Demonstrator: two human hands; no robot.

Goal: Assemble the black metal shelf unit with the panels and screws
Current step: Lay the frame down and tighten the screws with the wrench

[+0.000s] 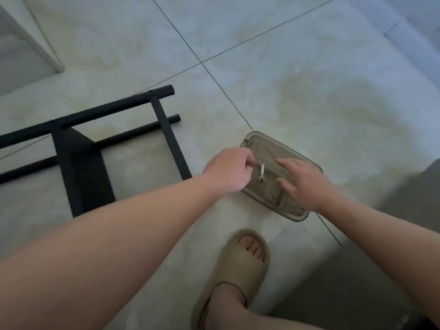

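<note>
Shelving of black metal (79, 163) lies on its side on the tiled floor (309, 67), at nine o'clock from the plastic tray (259, 144). It looks stiff, weighty and smooth-painted, so the round rails seem a better hold than the flat panel. The left grip (228, 170) is curled at the tray's rim (around what, I cannot tell). The right grip (307, 184) rests spread flat on the tray. A small white spanner (262, 172) lies between them, and a sandalled foot (238, 265) crowds six o'clock.

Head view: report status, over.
Left hand curled at edge of smoky translucent plastic tray, grip unclear. Right hand spread flat on it. Black metal shelf frame lies untouched beside.
</note>
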